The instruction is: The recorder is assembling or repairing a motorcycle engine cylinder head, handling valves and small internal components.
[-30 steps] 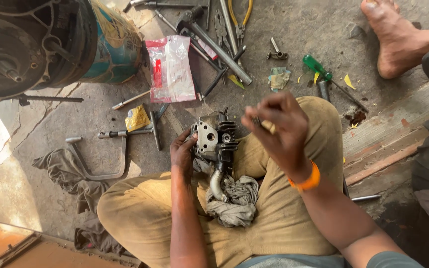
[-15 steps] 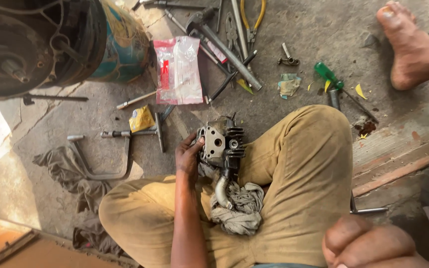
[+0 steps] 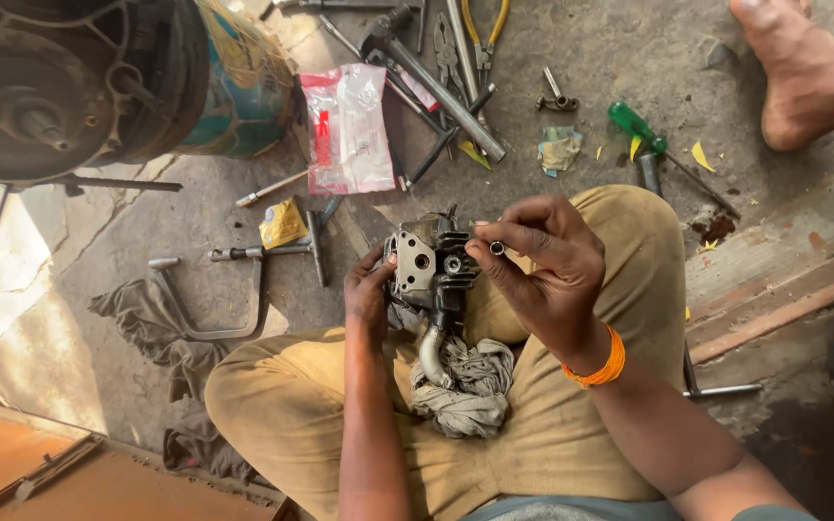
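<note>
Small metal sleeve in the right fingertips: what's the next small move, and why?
Probably ease the sleeve left into the round port on the engine part's face. The right hand pinches it just beside that opening, and the left hand steadies the part over the rag on the lap.

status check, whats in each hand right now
Left hand grips the metal engine part over the lap. Right hand pinches a small metal ring beside it. Grey rag lies underneath; nothing between ring and part.
</note>
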